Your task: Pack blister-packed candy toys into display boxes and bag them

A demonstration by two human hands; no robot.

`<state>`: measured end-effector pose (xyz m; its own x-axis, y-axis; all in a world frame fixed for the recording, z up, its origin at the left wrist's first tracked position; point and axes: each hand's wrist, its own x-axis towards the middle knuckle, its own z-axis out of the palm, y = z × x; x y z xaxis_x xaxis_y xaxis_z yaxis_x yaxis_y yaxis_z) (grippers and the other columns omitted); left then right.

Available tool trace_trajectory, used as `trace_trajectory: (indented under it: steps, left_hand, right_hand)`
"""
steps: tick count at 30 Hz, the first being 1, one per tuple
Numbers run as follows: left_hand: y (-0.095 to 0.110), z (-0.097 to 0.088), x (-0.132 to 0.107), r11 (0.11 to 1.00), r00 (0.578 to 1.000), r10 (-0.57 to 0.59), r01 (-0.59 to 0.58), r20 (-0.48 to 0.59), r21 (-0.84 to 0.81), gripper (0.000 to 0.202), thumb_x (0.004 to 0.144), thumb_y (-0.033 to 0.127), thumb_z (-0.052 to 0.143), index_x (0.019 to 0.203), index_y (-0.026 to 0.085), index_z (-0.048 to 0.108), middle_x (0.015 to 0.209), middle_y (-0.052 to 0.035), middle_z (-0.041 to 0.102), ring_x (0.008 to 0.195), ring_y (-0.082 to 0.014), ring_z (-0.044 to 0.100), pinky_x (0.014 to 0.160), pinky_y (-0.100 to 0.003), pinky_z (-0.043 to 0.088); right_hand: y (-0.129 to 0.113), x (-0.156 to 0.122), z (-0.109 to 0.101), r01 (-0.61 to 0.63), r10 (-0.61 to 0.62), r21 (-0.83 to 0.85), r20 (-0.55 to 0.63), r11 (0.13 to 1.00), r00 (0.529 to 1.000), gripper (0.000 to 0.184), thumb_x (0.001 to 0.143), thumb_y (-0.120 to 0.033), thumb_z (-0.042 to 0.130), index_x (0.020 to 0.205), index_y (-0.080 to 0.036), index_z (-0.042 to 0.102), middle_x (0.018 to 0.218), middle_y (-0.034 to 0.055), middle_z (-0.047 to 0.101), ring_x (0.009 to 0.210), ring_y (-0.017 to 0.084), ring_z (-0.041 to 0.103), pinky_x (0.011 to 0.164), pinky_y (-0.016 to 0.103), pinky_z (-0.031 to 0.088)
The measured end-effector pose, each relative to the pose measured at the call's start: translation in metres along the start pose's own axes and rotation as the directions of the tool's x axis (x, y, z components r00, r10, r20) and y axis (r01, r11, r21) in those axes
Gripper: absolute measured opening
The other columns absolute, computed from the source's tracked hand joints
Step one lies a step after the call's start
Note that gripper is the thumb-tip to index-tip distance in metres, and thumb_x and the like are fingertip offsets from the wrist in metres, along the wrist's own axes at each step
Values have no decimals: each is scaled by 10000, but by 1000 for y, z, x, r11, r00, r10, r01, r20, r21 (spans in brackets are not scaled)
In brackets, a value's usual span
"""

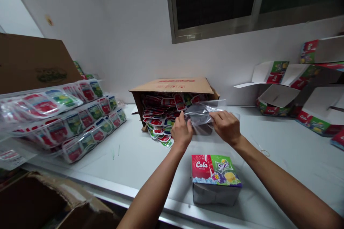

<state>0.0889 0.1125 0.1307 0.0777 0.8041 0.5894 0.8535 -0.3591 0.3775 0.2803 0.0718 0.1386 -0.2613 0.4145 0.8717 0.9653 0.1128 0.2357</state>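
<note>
Between my two hands a clear plastic bag (pixel 201 111) is stretched out above the table. My left hand (pixel 182 130) pinches its left side with the fingertips. On the other side my right hand (pixel 226 126) grips the bag with the fingers curled. Below them, between my forearms, stands a small box (pixel 216 171) printed with Cola and Sprite on its top. Just behind my hands a cardboard carton (pixel 172 85) lies with its opening toward me, and many red and green sachets (pixel 158 120) spill from it.
At left, plastic-wrapped rows of sachets (pixel 80 125) are stacked beside a brown carton (pixel 34 62). Another open carton (pixel 80 204) is at the lower left, below the table edge. Several open printed boxes (pixel 276 102) stand at right. A rubber band (pixel 265 153) lies on the table.
</note>
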Motion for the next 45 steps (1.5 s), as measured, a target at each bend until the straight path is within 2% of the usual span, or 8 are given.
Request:
trace_trajectory:
  steps: [9, 16, 20, 25, 29, 35, 39, 45]
  left_hand:
    - [-36, 46, -24, 991, 985, 111, -100, 130, -91, 450, 932, 222, 451, 1375, 141, 467, 1063, -125, 718, 860, -226, 700, 766, -306, 517]
    - [-38, 0, -62, 756, 967, 124, 52, 222, -653, 739, 872, 369, 609, 1487, 198, 237, 1086, -86, 719, 969, -197, 689, 855, -320, 533]
    - [-31, -28, -85, 640, 938, 165, 135, 306, -757, 924, 831, 339, 676, 1520, 219, 73, 1105, -89, 719, 996, -196, 691, 970, -380, 488]
    - [-29, -44, -105, 641, 914, 223, 125, 340, -757, 795, 849, 318, 658, 1500, 218, 214, 1170, -91, 701, 1148, -220, 627, 1094, -426, 392]
    - [-24, -44, -112, 630, 894, 282, 102, 349, -770, 443, 910, 343, 555, 1335, 221, 527, 1373, -92, 568, 1279, -246, 521, 1093, -406, 410]
    - [-7, -28, -141, 544, 938, 76, 246, 339, -802, 426, 982, 397, 398, 1344, 213, 528, 1428, -80, 515, 1349, -228, 443, 1154, -409, 331]
    - [-2, -26, -154, 608, 968, -59, 227, 242, -761, 458, 991, 391, 373, 1405, 210, 446, 1471, -92, 457, 1375, -226, 405, 1161, -399, 317]
    - [-14, -32, -165, 716, 976, 141, 16, 167, -698, 523, 954, 332, 464, 1455, 251, 338, 1508, -106, 386, 1401, -259, 353, 1156, -439, 304]
  right_hand:
    - [0, -71, 27, -24, 14, 190, 58, 981, 998, 125, 917, -154, 545, 946, -176, 665, 851, 59, 683, 771, 185, 567, 711, 319, 388]
    - [-8, -96, -29, -122, 109, 448, 55, 885, 993, 124, 867, -169, 626, 984, -202, 648, 868, 59, 649, 804, 194, 598, 728, 337, 480]
    - [-2, -98, -58, -72, 54, 534, 49, 843, 997, 276, 811, -100, 670, 1052, -231, 635, 904, 53, 639, 813, 190, 609, 709, 337, 515]
    - [-2, -110, -92, -63, 39, 541, 55, 839, 998, 381, 776, -46, 689, 1098, -240, 627, 969, 64, 622, 857, 197, 617, 718, 343, 530]
    - [-33, -131, -117, -237, 225, 515, 85, 824, 971, 385, 793, -47, 667, 1112, -259, 632, 999, 68, 598, 876, 212, 608, 735, 376, 531]
    - [-73, -135, -97, -472, 552, 560, 30, 681, 833, 301, 884, -114, 565, 1123, -287, 625, 1009, 64, 592, 943, 236, 598, 786, 424, 535]
    - [-52, -123, -79, -378, 411, 576, 79, 725, 908, 334, 883, -118, 575, 1145, -312, 646, 1071, 68, 572, 943, 223, 600, 791, 410, 548]
    - [-30, -141, -106, -174, 143, 520, 98, 837, 985, 556, 808, -73, 666, 1279, -358, 585, 1033, 64, 625, 908, 225, 627, 748, 386, 555]
